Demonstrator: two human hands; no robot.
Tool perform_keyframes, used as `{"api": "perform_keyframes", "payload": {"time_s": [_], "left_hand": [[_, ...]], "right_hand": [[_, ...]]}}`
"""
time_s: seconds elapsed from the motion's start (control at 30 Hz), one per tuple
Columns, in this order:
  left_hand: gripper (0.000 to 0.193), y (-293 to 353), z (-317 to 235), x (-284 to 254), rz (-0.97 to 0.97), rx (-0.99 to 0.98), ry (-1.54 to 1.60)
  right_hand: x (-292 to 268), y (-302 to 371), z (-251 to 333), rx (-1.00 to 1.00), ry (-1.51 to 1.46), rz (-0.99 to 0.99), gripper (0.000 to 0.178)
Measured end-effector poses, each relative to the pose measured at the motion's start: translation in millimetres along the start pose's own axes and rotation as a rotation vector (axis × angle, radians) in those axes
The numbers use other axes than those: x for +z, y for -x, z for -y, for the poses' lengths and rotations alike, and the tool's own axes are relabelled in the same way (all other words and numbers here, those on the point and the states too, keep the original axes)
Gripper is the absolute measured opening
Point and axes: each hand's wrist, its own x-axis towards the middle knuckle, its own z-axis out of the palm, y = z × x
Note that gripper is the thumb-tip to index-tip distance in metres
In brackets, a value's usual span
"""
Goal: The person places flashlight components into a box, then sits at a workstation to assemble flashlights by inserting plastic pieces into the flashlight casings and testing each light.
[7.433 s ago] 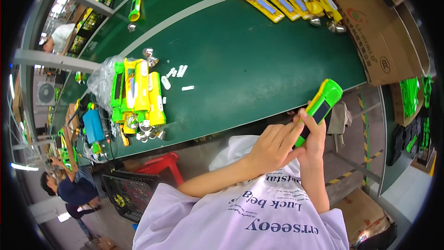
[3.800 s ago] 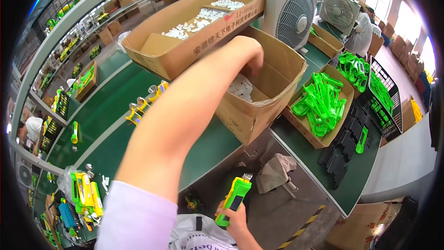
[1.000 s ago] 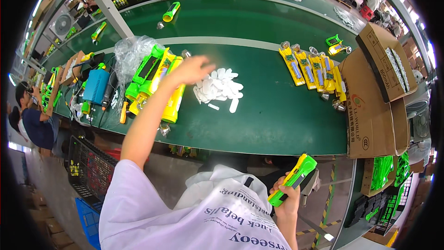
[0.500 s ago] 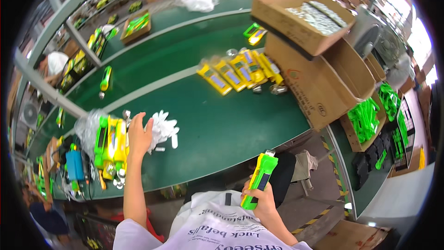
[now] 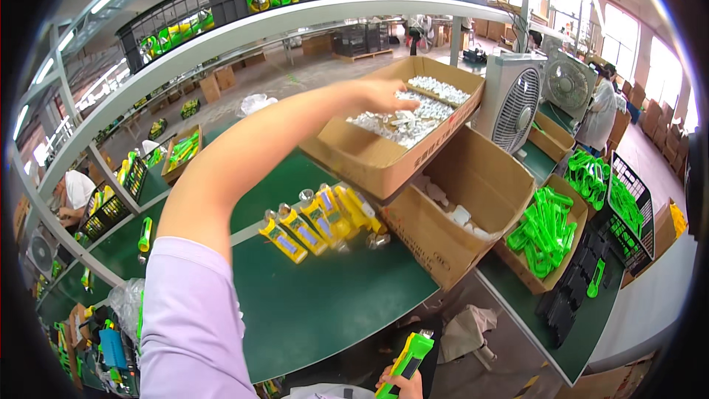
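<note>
My left hand (image 5: 382, 96) reaches far forward over the raised cardboard box (image 5: 354, 157). Its fingers are stretched out, just above many small white and silvery parts (image 5: 436, 108), and nothing shows in them. Low in the picture, my right hand (image 5: 403, 386) is wrapped round a green and yellow flashlight (image 5: 408, 358), held upright and tilted, with a metallic tip at its upper end. The lower part of that hand is cut off by the picture's edge. Several yellow flashlight bodies (image 5: 317, 222) with shiny round reflectors lie in a row on the green table (image 5: 332, 310).
Under the raised box stands a larger open carton (image 5: 421, 240) with some white pieces inside. Right of it are a box of green plastic parts (image 5: 543, 233), black parts (image 5: 572, 288) and a fan (image 5: 515, 103). A metal rail (image 5: 295, 18) crosses above the table.
My left hand has left the white pieces at the table's left and moved up and right to the raised box. The right hand keeps the flashlight; the view has tilted up.
</note>
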Motion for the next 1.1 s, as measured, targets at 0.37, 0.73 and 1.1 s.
{"api": "perform_keyframes", "payload": {"time_s": [0.37, 0.73, 1.1], "left_hand": [[0.115, -105, -43, 74, -0.143, -0.375, 0.044], [0.046, -115, -31, 78, -0.245, 0.054, 0.103], [0.028, -102, -17, 57, -0.089, 0.104, -0.246]], "right_hand": [[-9, -40, 6, 0.002, -0.005, -0.089, 0.048], [-20, -53, 19, 0.034, -0.011, -0.129, 0.050], [-29, -38, 0, 0.002, -0.065, -0.114, 0.055]]}}
